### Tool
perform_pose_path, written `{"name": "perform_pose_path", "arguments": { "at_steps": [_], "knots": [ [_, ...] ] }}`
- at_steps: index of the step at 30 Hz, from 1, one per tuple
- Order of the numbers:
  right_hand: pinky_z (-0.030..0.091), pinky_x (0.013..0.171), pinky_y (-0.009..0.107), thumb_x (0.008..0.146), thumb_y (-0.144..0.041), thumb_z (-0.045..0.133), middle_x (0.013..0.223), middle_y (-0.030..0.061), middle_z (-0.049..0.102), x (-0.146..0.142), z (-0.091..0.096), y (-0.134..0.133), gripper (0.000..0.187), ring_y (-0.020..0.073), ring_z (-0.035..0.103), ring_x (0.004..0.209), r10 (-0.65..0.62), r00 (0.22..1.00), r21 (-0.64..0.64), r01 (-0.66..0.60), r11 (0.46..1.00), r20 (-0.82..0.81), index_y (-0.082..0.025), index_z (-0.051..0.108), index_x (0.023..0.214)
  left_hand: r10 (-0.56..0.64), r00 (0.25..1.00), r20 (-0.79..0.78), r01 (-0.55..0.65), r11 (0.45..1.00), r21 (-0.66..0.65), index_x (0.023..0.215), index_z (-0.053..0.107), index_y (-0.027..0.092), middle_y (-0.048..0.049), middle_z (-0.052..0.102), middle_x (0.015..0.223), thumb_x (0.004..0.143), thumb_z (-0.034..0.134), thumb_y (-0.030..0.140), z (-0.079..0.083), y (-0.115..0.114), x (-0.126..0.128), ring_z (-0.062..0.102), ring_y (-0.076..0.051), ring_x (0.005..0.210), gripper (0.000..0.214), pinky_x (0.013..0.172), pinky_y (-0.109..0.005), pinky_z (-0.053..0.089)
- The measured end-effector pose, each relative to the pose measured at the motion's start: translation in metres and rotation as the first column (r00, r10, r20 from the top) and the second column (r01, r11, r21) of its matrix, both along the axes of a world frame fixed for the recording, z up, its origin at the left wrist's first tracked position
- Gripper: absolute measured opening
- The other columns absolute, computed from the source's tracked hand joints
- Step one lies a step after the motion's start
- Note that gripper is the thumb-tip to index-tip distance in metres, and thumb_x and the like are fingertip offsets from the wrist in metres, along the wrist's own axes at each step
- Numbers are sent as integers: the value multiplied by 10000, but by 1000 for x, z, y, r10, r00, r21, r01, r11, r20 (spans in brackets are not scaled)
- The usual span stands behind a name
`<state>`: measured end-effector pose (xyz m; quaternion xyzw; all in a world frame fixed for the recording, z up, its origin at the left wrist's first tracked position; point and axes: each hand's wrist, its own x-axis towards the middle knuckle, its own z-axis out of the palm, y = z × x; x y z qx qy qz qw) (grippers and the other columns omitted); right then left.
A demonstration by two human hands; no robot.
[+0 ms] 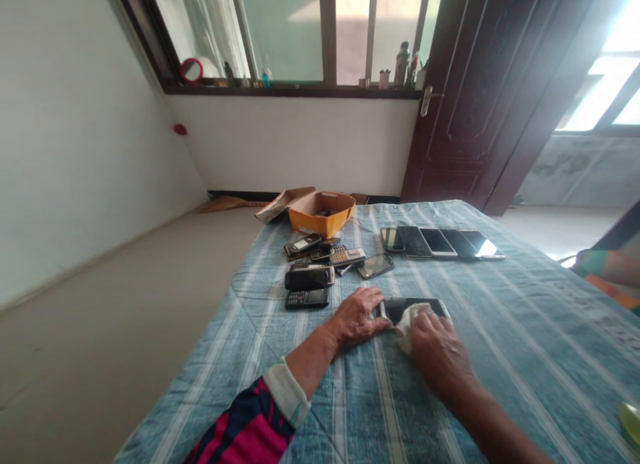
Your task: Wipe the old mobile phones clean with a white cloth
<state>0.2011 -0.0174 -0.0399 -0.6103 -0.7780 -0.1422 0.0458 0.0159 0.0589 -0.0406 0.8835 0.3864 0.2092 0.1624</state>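
Note:
A dark-screened smartphone [400, 308] with a pale edge lies flat on the striped blue cloth [345, 397]. My left hand [357, 317] grips its left end, thumb at the near edge and fingers at the far side. In my right hand [440, 347] is a crumpled white tissue [407, 325], pressed onto the screen with bunched fingers. The tissue and that hand cover the near right part of the phone. Just left of my left hand sits a black keypad phone [307, 299], with a dark phone [310, 277] right behind it.
Several older phones [345, 256] are heaped beyond my left hand, beside a loose smartphone [376, 265]. A row of smartphones [437, 242] lies farther right. An open orange box [320, 223] stands at the cloth's far edge. Something green [631, 421] shows at the right edge.

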Motion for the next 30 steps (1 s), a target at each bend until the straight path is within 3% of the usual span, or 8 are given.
{"name": "perform_pose_path", "arguments": {
  "at_steps": [5, 10, 14, 20, 25, 30],
  "knots": [
    [431, 890, 392, 865, -25, 458, 1072, 163, 652, -16, -3, -6, 315, 282, 580, 1010, 133, 991, 95, -131, 987, -17, -75, 657, 1104, 5, 1000, -8, -5, 1000, -10, 1240, 594, 88, -191, 560, 1337, 811, 696, 356, 3, -1, 0, 500, -307, 1248, 516, 1077, -456, 387],
    [443, 768, 394, 871, -23, 428, 954, 148, 667, -5, 4, -4, 286, 282, 615, 911, -16, 1000, -38, 15, 999, -26, -107, 693, 939, 0, 1000, -4, 0, 1000, -5, 1223, 603, 107, -176, 573, 1322, 793, 718, 384, 5, -1, 1, 515, -301, 1223, 524, 1061, -451, 402],
    [420, 764, 404, 897, -45, 409, 910, 128, 676, 9, 14, 1, 287, 274, 634, 881, -115, 993, -128, 112, 985, -14, -129, 684, 891, -4, 1000, -5, 4, 1000, -5, 1226, 597, 124, -168, 574, 1322, 796, 714, 379, 5, -2, 0, 516, -299, 1221, 514, 1047, -454, 409],
    [399, 805, 405, 904, -52, 398, 924, 130, 681, 22, 19, 10, 285, 267, 638, 901, -197, 980, -125, 192, 973, -25, -121, 674, 889, -6, 1000, -6, 6, 1000, 4, 1216, 604, 119, -166, 590, 1299, 795, 717, 383, 5, -1, 1, 533, -292, 1203, 510, 1045, -437, 416],
    [419, 841, 370, 897, -60, 426, 976, 144, 667, 13, 1, 20, 259, 261, 610, 936, -67, 997, 13, 67, 998, -40, -105, 675, 949, 4, 1000, -15, -3, 1000, 19, 1218, 603, 124, -173, 577, 1323, 795, 716, 384, 5, -1, 2, 518, -307, 1228, 509, 1045, -461, 421],
    [395, 971, 360, 899, -61, 440, 1099, 144, 644, -7, -12, 29, 257, 245, 550, 1100, 276, 943, 135, -254, 958, -187, -121, 649, 1034, -18, 1000, -22, 19, 999, 42, 1218, 606, 119, -166, 589, 1306, 828, 669, 312, 4, 1, 1, 532, -286, 1216, 440, 1067, -451, 409]
  ]
}}
